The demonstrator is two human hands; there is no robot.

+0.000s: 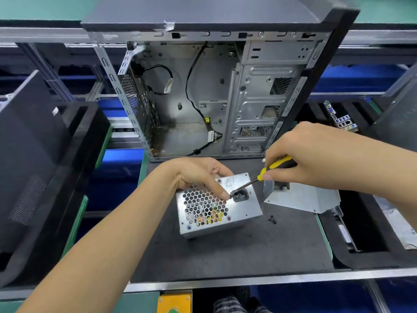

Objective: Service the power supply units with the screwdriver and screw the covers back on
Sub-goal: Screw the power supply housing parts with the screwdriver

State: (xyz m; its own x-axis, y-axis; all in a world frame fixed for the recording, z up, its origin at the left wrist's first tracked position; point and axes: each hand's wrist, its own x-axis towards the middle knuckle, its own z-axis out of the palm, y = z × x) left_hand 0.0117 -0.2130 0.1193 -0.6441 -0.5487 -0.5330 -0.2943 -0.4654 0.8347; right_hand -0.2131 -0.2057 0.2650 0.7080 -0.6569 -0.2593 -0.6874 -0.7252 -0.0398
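A silver power supply unit [239,213] with a honeycomb grille and a black mains socket lies tilted on the dark mat [225,256]. My left hand [198,175] holds its far edge, thumb pressed beside the socket. My right hand [316,154] grips a yellow-and-black screwdriver [270,168]; its tip points at the socket's upper left corner. A loose silver cover [300,197] lies to the right of the unit. A few small black screws [273,219] sit on the mat between them.
An open, empty computer case [203,98] stands upright right behind the mat. A black tray [74,177] with dark panels is on the left. Another black tray [372,256] on the right holds boards and bags. A metal rail edges the bench front.
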